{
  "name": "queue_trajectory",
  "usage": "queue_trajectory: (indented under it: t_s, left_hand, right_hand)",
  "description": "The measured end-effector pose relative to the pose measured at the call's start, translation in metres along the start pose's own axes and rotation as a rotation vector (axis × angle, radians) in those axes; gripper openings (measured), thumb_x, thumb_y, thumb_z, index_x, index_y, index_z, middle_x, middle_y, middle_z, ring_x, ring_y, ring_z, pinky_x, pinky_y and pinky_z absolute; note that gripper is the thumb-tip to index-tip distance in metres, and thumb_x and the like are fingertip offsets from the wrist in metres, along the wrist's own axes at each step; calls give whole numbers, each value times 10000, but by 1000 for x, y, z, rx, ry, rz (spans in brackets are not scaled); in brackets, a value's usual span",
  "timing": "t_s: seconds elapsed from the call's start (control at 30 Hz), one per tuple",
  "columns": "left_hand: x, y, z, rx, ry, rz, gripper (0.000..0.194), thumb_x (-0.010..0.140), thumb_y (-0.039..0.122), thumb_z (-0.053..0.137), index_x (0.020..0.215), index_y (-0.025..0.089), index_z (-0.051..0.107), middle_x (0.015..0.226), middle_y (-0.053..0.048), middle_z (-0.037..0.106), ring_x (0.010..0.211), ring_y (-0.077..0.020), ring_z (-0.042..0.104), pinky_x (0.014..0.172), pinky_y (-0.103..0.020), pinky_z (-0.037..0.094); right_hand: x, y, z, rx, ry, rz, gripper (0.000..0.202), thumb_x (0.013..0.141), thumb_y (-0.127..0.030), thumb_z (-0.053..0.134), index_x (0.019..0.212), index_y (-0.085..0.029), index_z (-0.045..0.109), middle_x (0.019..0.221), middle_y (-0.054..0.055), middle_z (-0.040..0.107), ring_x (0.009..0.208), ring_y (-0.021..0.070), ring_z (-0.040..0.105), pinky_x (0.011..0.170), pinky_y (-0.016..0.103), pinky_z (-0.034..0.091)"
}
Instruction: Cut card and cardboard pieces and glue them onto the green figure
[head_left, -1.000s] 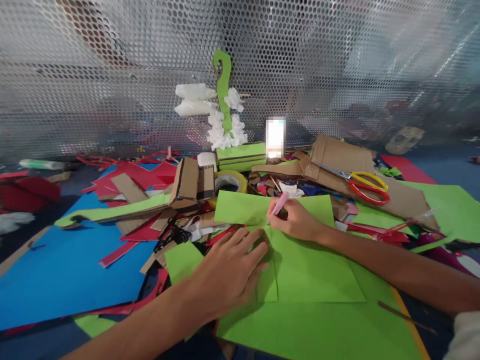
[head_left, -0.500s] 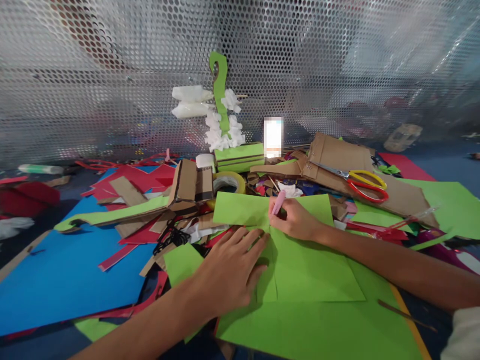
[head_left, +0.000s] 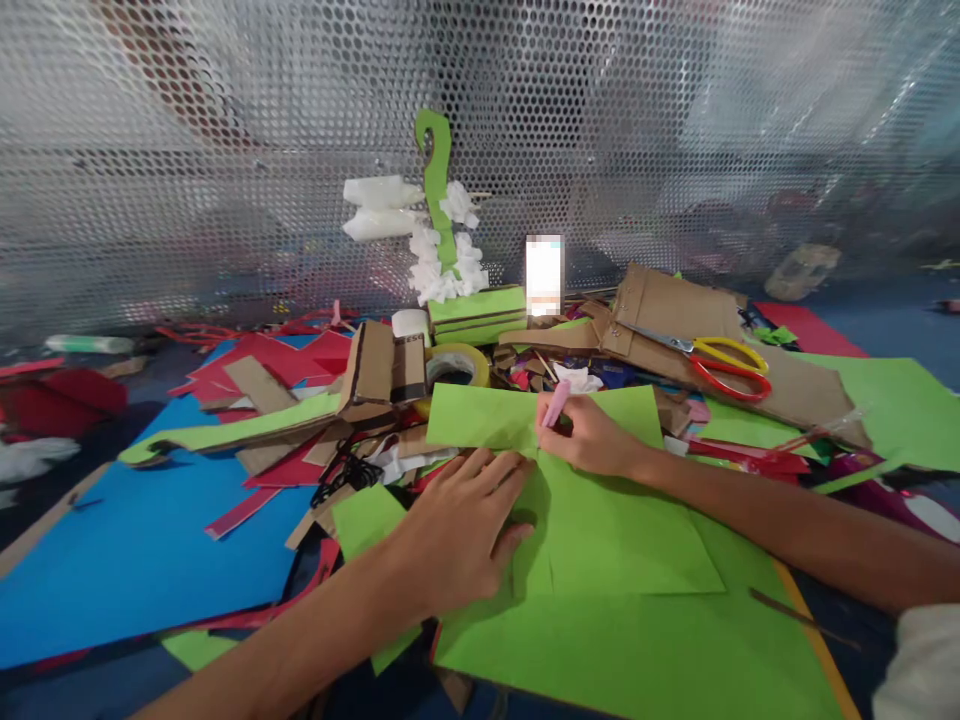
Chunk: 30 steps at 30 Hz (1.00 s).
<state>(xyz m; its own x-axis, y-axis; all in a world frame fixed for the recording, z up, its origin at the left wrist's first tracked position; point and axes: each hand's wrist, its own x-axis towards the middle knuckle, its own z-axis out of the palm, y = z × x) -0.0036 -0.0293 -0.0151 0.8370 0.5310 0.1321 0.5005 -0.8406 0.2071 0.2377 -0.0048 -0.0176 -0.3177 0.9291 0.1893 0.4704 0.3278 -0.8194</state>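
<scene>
A sheet of green paper (head_left: pixel 622 530) lies in front of me on top of a larger green sheet (head_left: pixel 637 650). My left hand (head_left: pixel 469 530) rests on the paper's left part, palm down with fingers stretched out. Further up, my right hand (head_left: pixel 589 435) is closed around a pink pen-shaped tool (head_left: pixel 555 402). Its tip is hidden by the fingers, so I cannot tell whether it writes or cuts. A thin line runs down the sheet between the hands to its near edge.
Scissors (head_left: pixel 727 365) with red and yellow handles lie on cardboard (head_left: pixel 675 305) at the right. Behind stand a tape roll (head_left: pixel 480 365), a green hook-shaped piece (head_left: pixel 439 190) with white tufts, and a perforated metal wall (head_left: pixel 600 120). Blue sheet (head_left: pixel 150 540) and scraps lie left.
The whole view has shifted slightly. Both hands keep nearly the same places on the paper, and the pink tool stays in my right hand.
</scene>
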Motion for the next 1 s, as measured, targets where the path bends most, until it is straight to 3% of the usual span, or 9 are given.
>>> queue_trajectory:
  t_s: [0.13, 0.27, 0.47, 1.0]
  left_hand:
    - [0, -3, 1, -6, -9, 2, 521, 975, 327, 569, 1468, 172, 497, 1434, -160, 604, 1270, -369, 571, 1029, -562, 528]
    - [1, -3, 1, -6, -13, 3, 530, 974, 336, 575, 1469, 164, 499, 1451, -170, 591, 1285, -375, 564, 1034, -565, 521]
    - [2, -2, 0, 13, -26, -1, 545, 976, 339, 569, 1488, 168, 498, 1462, -172, 582, 1297, -378, 558, 1040, -555, 515]
    - [3, -2, -3, 10, -71, -11, 560, 987, 359, 562, 1504, 161, 481, 1478, -174, 568, 1298, -381, 548, 1044, -563, 506]
  right_hand:
    - [-1, -2, -6, 151, 24, 114, 103, 917, -298, 628, 877, -204, 624, 744, -22, 563, 541, 106, 514, 447, 228, 425]
    - [-18, -6, -12, 124, -41, 149, 188, 941, -366, 644, 971, -196, 719, 841, 26, 669, 603, 131, 615, 476, 236, 502]
    - [-41, -6, -11, 98, 9, 158, 167, 941, -346, 676, 947, -182, 707, 779, 15, 698, 588, 129, 655, 528, 237, 498]
    - [-40, -4, -11, 94, -7, 137, 157, 949, -332, 659, 973, -181, 697, 781, 2, 685, 588, 120, 629, 539, 239, 464]
